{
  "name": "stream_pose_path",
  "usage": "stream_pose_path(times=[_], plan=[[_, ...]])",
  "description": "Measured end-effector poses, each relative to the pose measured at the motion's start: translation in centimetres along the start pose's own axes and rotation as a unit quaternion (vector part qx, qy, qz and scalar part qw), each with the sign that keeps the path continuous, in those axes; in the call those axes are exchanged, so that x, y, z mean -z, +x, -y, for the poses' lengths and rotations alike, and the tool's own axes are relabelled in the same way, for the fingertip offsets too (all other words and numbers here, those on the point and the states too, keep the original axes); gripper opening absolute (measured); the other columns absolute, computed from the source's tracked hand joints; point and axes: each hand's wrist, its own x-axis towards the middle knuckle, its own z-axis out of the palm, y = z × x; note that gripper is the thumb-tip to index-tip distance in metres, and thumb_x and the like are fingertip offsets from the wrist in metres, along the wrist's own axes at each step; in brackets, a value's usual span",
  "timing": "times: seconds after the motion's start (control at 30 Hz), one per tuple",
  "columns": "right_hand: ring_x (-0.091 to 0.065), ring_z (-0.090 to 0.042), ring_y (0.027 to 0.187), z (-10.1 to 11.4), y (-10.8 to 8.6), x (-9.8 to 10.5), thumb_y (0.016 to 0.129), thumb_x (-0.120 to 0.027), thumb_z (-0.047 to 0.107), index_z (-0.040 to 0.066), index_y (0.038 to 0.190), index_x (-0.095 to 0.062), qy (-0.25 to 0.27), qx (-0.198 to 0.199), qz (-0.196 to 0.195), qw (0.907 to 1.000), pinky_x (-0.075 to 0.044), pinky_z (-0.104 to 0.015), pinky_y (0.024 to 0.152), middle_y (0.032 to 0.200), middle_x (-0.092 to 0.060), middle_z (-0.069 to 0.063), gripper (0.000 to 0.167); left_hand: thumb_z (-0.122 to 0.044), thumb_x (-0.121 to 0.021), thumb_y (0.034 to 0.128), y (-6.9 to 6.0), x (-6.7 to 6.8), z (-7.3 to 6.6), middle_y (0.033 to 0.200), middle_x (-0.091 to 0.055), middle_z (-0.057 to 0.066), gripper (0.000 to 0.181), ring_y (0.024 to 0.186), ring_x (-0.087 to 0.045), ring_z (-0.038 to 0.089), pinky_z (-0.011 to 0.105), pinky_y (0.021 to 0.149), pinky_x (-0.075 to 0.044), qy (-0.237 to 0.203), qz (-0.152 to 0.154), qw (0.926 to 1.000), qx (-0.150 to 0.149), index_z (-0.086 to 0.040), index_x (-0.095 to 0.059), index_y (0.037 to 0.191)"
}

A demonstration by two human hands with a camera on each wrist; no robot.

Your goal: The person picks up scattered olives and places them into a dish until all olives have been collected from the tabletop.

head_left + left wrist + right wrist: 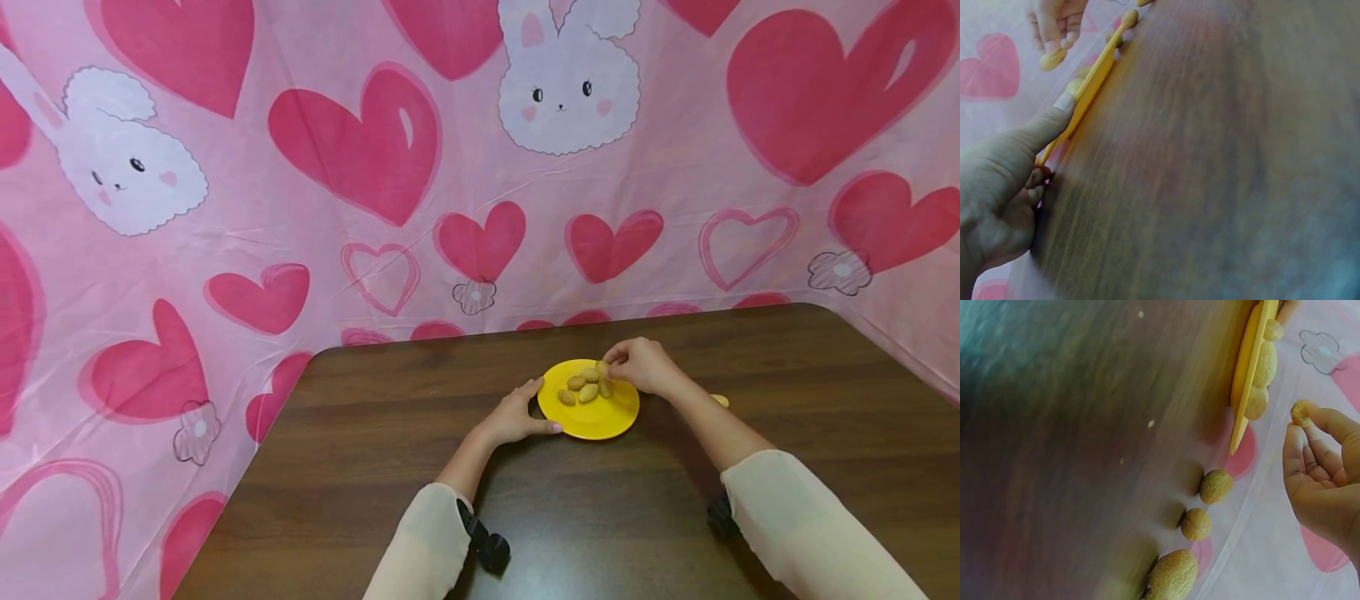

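Note:
A yellow plate [596, 422] lies on the table with several small tan potato-like pieces [588, 392] on it. My left hand [513, 417] holds the plate's left rim; in the left wrist view the thumb of that hand [1010, 169] rests on the rim and the other fingers are at its edge. Over the plate's right side, my right hand [643, 364] pinches one piece [1300, 413] between thumb and fingertips. The right wrist view shows this hand [1329, 469] raised off the plate [1242, 394], its piece touching nothing else.
More loose pieces [1196, 524] lie on the wooden table [360, 483] to the right of the plate, mostly hidden behind my right forearm in the head view. A pink cloth [465, 167] with hearts and rabbits hangs behind the table.

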Motion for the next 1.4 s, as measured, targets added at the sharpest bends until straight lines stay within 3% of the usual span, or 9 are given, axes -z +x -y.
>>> stream_pose_path(times=[0.73,1.03,1.4], plan=[[-0.055,-0.017,0.07,2.5,-0.5,-1.6,0.078,-0.071,0.007,-0.003,0.091,-0.069,0.011,-0.003,0.054,0.9985,-0.05,-0.029,0.065,0.081,-0.066,-0.006,0.016,-0.046,-0.071,0.0774,0.0,0.0,0.0,0.15,-0.025,0.009,0.089,0.136,-0.022,0.028,0.046,0.108,-0.02,0.001,0.0,1.0,0.007,-0.012,-0.027,0.147],[-0.053,-0.017,0.071,3.1,-0.7,-2.5,0.078,-0.072,0.007,0.001,0.087,-0.071,-0.013,0.003,0.087,0.9962,-0.049,-0.027,0.064,0.083,-0.066,-0.006,0.011,-0.045,-0.07,0.0777,0.0,-0.1,0.2,0.15,-0.025,0.009,0.089,0.136,-0.021,0.029,0.047,0.108,-0.019,-0.003,0.001,1.0,0.002,-0.01,-0.026,0.147],[-0.053,-0.018,0.075,3.0,-0.8,-3.8,0.074,-0.074,0.01,0.008,0.079,-0.072,-0.062,0.02,0.089,0.9939,-0.046,-0.026,0.063,0.083,-0.067,-0.002,0.006,-0.045,-0.07,0.0786,0.1,-0.1,0.3,0.15,-0.025,0.009,0.088,0.136,-0.021,0.029,0.048,0.108,-0.019,-0.005,0.0,1.0,-0.004,-0.011,-0.025,0.147]])
